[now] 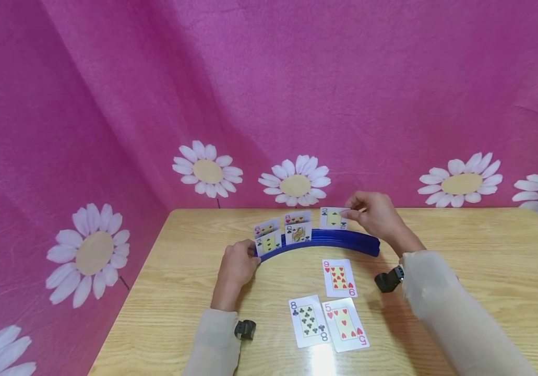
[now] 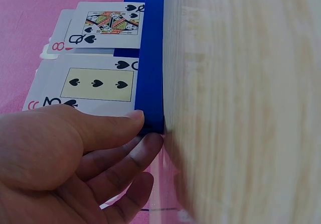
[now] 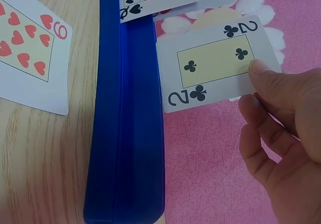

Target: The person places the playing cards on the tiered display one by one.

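A curved blue card holder [image 1: 344,241] stands on the table, its left end pinched between the thumb and fingers of my left hand [image 1: 236,267]. My right hand [image 1: 378,215] pinches the two of clubs [image 3: 213,63] by its outer edge, thumb on the face. That card's lower edge is at the holder's back rim; whether it sits in a slot I cannot tell. The three of spades [image 2: 98,83] and queen of spades [image 2: 110,25] stand in the front of the holder. Behind them stand two red-suited cards, a red eight [image 1: 297,216] and another [image 1: 264,228], partly hidden.
Face up before the holder lie the nine of hearts [image 1: 339,278], eight of clubs [image 1: 308,321] and five of hearts [image 1: 346,325]. The wooden table [image 1: 485,292] ends at a pink cloth [image 1: 367,104] with white daisies, behind and at left.
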`<state>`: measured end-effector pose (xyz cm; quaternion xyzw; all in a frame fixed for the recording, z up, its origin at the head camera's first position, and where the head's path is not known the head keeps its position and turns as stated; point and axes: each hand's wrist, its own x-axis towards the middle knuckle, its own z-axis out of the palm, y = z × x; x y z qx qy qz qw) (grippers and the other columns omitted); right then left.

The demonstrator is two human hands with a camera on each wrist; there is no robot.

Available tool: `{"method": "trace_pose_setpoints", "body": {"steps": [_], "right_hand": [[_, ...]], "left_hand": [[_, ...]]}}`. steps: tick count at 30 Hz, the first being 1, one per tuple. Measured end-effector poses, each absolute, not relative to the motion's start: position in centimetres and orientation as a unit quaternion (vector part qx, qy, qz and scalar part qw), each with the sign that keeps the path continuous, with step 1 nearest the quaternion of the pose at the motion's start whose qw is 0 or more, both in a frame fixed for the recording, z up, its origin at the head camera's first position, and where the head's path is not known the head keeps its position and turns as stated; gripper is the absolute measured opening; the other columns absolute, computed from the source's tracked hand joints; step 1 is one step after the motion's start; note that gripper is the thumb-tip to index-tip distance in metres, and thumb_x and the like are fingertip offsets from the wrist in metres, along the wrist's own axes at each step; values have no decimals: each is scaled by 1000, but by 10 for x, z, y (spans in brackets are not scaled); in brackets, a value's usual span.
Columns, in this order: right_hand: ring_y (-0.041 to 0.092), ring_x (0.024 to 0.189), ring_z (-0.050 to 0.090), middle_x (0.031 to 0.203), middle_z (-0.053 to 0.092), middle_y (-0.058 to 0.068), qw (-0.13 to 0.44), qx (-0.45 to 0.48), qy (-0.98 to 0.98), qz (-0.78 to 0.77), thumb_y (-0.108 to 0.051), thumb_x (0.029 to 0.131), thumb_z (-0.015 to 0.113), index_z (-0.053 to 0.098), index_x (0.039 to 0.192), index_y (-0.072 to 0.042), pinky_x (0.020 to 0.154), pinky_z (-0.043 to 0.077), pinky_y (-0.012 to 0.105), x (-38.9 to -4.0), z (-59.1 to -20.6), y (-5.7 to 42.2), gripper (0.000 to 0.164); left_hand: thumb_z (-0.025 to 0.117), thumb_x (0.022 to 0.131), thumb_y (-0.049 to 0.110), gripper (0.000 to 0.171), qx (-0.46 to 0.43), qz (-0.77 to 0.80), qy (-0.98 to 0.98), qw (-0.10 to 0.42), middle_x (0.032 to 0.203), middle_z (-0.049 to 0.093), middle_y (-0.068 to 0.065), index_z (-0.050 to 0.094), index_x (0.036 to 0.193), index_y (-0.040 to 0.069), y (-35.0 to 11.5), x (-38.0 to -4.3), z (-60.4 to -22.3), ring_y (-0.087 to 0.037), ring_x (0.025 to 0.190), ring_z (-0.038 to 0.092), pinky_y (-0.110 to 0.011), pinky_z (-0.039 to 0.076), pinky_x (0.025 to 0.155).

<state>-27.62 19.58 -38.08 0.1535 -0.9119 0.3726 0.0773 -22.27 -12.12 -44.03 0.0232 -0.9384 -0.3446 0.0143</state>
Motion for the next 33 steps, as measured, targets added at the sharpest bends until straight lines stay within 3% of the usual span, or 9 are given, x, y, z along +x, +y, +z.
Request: {"method": "trace_pose_setpoints", "body": {"steps": [33], "right_hand": [[28, 84, 65, 85, 69, 6, 83, 177, -904, 381, -7, 88, 77, 70, 91, -3, 71, 53, 40, -280, -393, 195, 9]], "left_hand": [[74, 88, 2, 33, 27, -353, -935, 9, 103, 70, -12, 68, 120, -2, -122, -224, -441, -23, 97, 64, -42, 51, 91]]}}
